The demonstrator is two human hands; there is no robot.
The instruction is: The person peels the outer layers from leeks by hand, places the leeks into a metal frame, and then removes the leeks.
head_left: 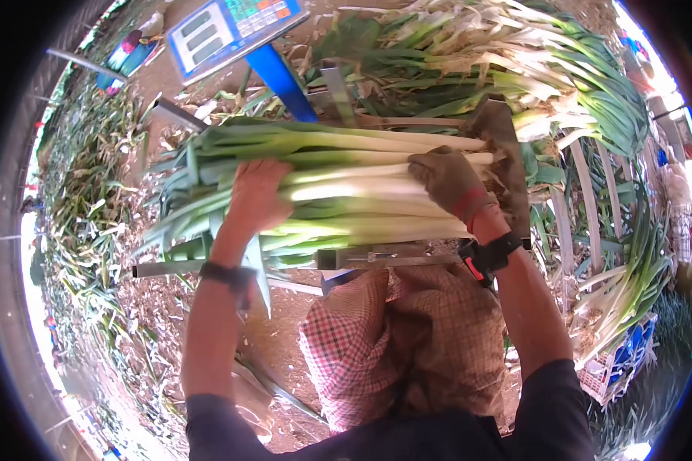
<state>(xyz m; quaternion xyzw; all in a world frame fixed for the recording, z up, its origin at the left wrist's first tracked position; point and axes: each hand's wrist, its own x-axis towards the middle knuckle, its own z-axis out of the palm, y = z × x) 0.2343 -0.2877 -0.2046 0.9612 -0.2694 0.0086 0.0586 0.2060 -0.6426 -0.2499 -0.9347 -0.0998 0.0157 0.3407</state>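
Note:
A thick bundle of leeks (361, 188) lies crosswise in front of me in a metal rack (407, 257), white root ends to the right and green leaves to the left. My left hand (260, 192), bare, is pressed into the green part, its fingers curled and partly hidden among the leaves. On the white stalks near the roots, my gloved right hand (446, 180) has its fingers bent around a leek. A metal end plate (507, 165) stands at the root ends.
A blue-framed scale display (234, 34) on a blue post stands behind the rack. Piled leeks (546, 69) lie at the back right, with more leeks (630, 284) beside a crate (611, 369). Leaf scraps (92, 200) litter the ground at left. Checked cloth (346, 346) covers my legs.

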